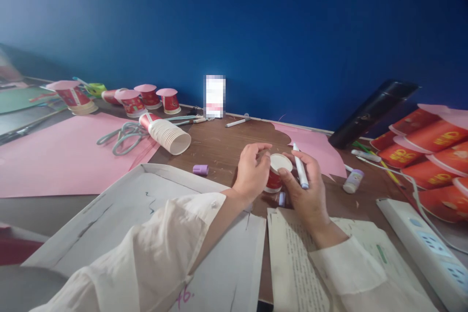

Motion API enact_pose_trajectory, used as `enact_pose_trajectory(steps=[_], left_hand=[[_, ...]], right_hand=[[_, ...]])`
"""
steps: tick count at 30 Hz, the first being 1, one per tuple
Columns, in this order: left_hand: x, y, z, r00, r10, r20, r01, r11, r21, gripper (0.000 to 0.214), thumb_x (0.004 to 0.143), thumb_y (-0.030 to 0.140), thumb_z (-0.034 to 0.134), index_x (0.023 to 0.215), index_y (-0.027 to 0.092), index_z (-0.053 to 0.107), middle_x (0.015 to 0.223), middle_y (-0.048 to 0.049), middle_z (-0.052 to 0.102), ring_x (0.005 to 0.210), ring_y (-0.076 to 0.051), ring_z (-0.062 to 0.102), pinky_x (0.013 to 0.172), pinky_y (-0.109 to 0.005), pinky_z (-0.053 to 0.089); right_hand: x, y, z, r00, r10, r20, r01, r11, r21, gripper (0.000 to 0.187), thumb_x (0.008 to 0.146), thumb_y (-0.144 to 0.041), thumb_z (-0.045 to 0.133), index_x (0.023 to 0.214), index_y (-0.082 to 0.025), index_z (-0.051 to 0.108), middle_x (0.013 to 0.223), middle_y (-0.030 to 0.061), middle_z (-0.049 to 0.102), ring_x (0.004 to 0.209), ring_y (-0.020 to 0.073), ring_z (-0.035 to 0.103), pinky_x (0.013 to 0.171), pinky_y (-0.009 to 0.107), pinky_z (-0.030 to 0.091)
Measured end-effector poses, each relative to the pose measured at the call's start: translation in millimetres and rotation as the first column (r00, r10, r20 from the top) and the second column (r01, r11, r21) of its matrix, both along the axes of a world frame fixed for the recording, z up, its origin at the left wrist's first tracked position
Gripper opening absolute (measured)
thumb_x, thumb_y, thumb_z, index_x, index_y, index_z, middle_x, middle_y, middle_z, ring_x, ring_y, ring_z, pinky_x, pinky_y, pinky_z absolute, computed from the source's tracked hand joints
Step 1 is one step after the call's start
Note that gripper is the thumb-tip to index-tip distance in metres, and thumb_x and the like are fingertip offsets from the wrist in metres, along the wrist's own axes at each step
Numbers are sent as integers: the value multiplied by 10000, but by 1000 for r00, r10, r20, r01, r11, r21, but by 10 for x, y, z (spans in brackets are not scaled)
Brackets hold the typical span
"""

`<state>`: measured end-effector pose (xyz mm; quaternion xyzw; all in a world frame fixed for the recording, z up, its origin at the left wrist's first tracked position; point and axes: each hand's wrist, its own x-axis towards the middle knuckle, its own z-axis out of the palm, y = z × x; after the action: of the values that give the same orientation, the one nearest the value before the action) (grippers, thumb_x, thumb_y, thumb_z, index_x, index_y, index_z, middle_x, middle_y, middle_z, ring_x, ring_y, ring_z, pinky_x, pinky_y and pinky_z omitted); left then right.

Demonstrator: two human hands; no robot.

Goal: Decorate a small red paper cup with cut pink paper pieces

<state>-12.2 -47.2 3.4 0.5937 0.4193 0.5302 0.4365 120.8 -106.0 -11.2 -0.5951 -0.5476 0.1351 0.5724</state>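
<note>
A small red paper cup [273,183] with a pale round top stands on the brown table between my hands. My left hand [253,169] curls round the cup's left side, its fingers bent against it. In my right hand [309,195] a white marker [300,168] is gripped, slanting with its bluish end down. The right thumb rests at the cup's rim. Just below the cup lies a small bluish marker cap [282,199]. A purple cap [201,170] lies to the left of my left hand.
Nested paper cups [170,135] lie on their side by grey-handled scissors [126,136]. Red cups with pink discs [167,92] stand at the back left. A glue stick [353,181], stacked red cups [437,134] and a power strip [420,239] are right. Papers [292,253] lie in front.
</note>
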Motion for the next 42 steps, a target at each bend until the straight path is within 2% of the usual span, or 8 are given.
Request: enact_pose_trajectory(steps=[4, 7, 11, 13, 15, 22, 30, 42], left_hand=[[-5, 9, 0, 1000, 19, -23, -18, 999, 48, 209, 932, 191, 514, 1078, 190, 664, 1154, -86, 681, 1102, -191, 628, 977, -340, 494], [-48, -49, 53, 989, 71, -133, -28, 953, 301, 215, 948, 199, 500, 1100, 194, 652, 1143, -89, 688, 1131, -204, 605, 1023, -366, 460], [-98, -228, 146, 897, 48, -439, 282, 703, 653, 239, 984, 263, 489, 1144, 221, 661, 1091, -78, 703, 1058, -216, 618, 958, -372, 464], [-96, -313, 165, 774, 17, -632, 519, 553, 651, 245, 989, 219, 446, 1056, 212, 681, 977, -56, 709, 913, -193, 637, 800, -327, 493], [-85, -366, 164, 639, 34, -769, 655, 501, 566, 252, 963, 143, 428, 1016, 190, 670, 870, -34, 691, 769, -168, 623, 630, -293, 462], [-30, -369, 49, 492, 94, -865, 699, 550, 457, 162, 906, 119, 489, 913, 165, 644, 856, -56, 670, 678, -181, 629, 452, -311, 364], [40, -373, 17, 249, -32, -968, 788, 588, 184, 280, 842, 24, 474, 989, 125, 690, 1013, -132, 704, 719, -210, 666, 409, -318, 347], [19, -416, 99, 238, -5, -971, 763, 620, 184, 221, 868, 46, 512, 1021, 102, 662, 878, -114, 676, 730, -220, 681, 463, -302, 458]], right_hand=[[46, 7, 31, 1000, 13, -4, -13, 997, 75, 509, 849, -472, 732, 1277, -251, 568, 1256, 105, 697, 1196, 275, 646, 1040, 508, 482], [94, 4, 78, 999, -41, 14, 39, 991, 128, 435, 902, -471, 666, 1267, -251, 578, 1232, 96, 702, 1173, 256, 654, 1031, 502, 491], [131, 2, 134, 978, -209, -6, 209, 976, 61, 396, 948, -518, 575, 1245, -258, 606, 1193, 80, 718, 1144, 258, 659, 1019, 540, 490], [141, 16, 139, 969, -242, -50, 244, 968, 58, 410, 940, -533, 580, 1234, -249, 611, 1167, 89, 727, 1101, 261, 677, 998, 541, 504], [159, 42, 129, 966, -245, -79, 252, 963, 90, 413, 924, -529, 608, 1210, -231, 618, 1124, 103, 735, 1003, 252, 704, 951, 517, 533], [303, 114, 119, 947, -280, -154, 301, 945, 130, 386, 931, -514, 594, 1170, -212, 626, 1021, 99, 750, 992, 255, 726, 900, 480, 572], [353, 113, 117, 956, -249, -155, 269, 955, 125, 414, 895, -523, 629, 1151, -198, 623, 1032, 99, 747, 976, 246, 728, 914, 497, 575], [281, 93, 168, 953, -228, -202, 251, 963, 99, 389, 884, -503, 648, 1130, -202, 630, 983, 92, 765, 906, 241, 748, 788, 446, 634]])
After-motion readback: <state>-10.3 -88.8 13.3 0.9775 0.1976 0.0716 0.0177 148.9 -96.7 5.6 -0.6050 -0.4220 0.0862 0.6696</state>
